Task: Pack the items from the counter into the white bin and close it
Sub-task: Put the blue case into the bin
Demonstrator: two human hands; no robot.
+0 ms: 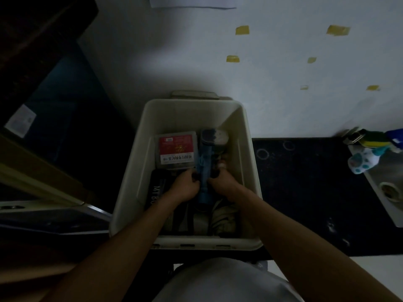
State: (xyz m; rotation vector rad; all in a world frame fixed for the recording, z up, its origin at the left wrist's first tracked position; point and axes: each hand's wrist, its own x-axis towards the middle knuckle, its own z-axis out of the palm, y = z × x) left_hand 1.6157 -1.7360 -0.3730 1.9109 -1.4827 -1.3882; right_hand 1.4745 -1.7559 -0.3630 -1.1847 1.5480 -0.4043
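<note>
The white bin (248,158) stands open on the dark counter in front of me. Both of my hands are down inside it. My left hand (185,188) and my right hand (220,183) are closed on either side of a long blue item (205,171) that lies along the middle of the bin. A flat box with a red label (175,150) lies at the back left. A black item with white letters (157,191) lies along the left wall. A round container (214,136) sits at the back, and beige fabric (224,219) lies at the front right.
The bin's lid (194,94) stands behind it against the white wall. To the right the black counter (305,192) carries a sponge (373,139) and a small white toy (363,160) next to a sink (390,192). A dark appliance (54,105) stands on the left.
</note>
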